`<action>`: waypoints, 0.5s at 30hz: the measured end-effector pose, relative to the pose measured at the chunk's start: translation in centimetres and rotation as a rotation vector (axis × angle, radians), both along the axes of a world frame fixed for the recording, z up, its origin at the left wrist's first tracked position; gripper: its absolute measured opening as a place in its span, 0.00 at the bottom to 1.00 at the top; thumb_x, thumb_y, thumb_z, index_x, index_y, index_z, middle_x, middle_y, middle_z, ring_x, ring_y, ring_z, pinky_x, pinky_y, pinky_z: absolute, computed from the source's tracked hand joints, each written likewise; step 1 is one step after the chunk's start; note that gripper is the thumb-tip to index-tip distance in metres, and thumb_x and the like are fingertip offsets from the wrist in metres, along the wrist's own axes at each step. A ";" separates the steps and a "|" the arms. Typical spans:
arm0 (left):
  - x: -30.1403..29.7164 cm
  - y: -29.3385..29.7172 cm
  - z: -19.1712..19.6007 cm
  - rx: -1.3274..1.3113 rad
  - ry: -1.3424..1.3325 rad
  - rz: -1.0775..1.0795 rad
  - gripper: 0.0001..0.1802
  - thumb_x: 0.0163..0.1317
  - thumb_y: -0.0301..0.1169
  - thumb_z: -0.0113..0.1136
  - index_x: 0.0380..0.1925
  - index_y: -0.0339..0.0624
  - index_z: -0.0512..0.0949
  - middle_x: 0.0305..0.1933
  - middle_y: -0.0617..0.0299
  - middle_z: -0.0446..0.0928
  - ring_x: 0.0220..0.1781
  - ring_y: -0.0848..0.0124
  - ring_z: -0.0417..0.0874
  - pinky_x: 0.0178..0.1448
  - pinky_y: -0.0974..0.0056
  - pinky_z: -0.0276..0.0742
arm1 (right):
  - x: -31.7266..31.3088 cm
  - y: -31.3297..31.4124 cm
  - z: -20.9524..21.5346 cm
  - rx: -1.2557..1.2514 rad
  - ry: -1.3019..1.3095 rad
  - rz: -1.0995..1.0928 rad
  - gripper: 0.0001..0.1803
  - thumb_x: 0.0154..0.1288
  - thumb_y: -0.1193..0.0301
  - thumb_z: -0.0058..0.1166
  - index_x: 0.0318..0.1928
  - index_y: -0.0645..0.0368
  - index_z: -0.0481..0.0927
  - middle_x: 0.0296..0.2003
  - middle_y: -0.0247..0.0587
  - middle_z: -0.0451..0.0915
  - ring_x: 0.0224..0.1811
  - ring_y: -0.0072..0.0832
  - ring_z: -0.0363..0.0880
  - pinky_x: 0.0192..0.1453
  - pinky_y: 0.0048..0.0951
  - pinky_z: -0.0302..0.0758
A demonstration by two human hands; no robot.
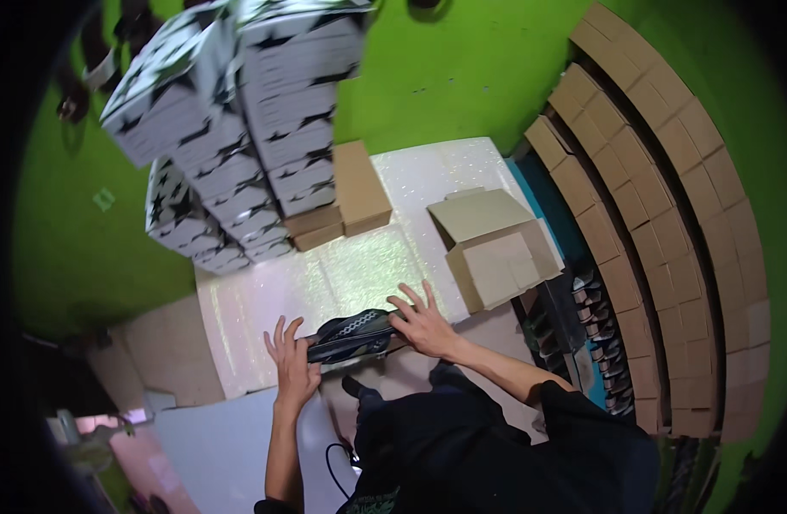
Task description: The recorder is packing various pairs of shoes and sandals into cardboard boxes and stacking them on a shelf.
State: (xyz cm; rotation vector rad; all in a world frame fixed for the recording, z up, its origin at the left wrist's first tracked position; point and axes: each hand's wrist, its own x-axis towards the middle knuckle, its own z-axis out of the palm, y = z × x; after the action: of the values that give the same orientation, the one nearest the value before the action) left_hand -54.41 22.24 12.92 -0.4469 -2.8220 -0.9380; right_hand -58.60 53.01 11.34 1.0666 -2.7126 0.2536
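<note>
Between my two hands, a black item with a pale zigzag band [352,334] is held at the near edge of the white-covered table. It looks like footwear, but I cannot make out its exact kind. My left hand [292,360] grips its left end low down, thumb against it and the other fingers raised. At the opposite end, my right hand [423,324] presses on it with thumb and bent fingers, some of them lifted. Part of the item's underside is hidden.
An open cardboard box [496,248] stands right on the table [445,171]. Tall stacks of white star-printed boxes [299,111] rise at the back left, beside brown boxes [359,188]. Shelves of brown boxes [667,214] line the right. A pale board [214,445] lies lower left.
</note>
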 end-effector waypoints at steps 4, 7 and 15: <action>-3.6 10.4 2.7 -0.036 0.051 -0.074 0.21 0.41 0.23 0.58 0.40 0.37 0.74 0.72 0.42 0.58 0.80 0.37 0.46 0.76 0.25 0.30 | -1.2 10.6 3.8 -0.029 0.035 -0.083 0.18 0.58 0.60 0.66 0.45 0.52 0.78 0.68 0.45 0.66 0.77 0.53 0.54 0.75 0.76 0.42; -6.6 19.9 4.0 -0.109 0.090 -0.111 0.19 0.43 0.24 0.63 0.39 0.38 0.74 0.77 0.42 0.52 0.81 0.36 0.42 0.75 0.22 0.29 | -2.8 20.1 5.5 0.052 0.092 -0.175 0.18 0.57 0.60 0.67 0.44 0.52 0.79 0.74 0.46 0.59 0.80 0.57 0.43 0.75 0.77 0.39; -11.3 40.1 1.8 -0.254 0.098 -0.150 0.17 0.52 0.38 0.72 0.36 0.40 0.79 0.81 0.49 0.48 0.82 0.37 0.37 0.73 0.19 0.31 | -8.3 40.0 5.8 0.041 -0.158 -0.179 0.19 0.46 0.60 0.74 0.37 0.55 0.85 0.70 0.48 0.62 0.80 0.56 0.42 0.77 0.74 0.36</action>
State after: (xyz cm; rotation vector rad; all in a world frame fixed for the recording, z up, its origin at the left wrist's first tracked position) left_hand -65.75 62.37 14.70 -0.7227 -2.8584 -0.5624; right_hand -66.86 92.99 17.16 0.8390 -2.9440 0.2633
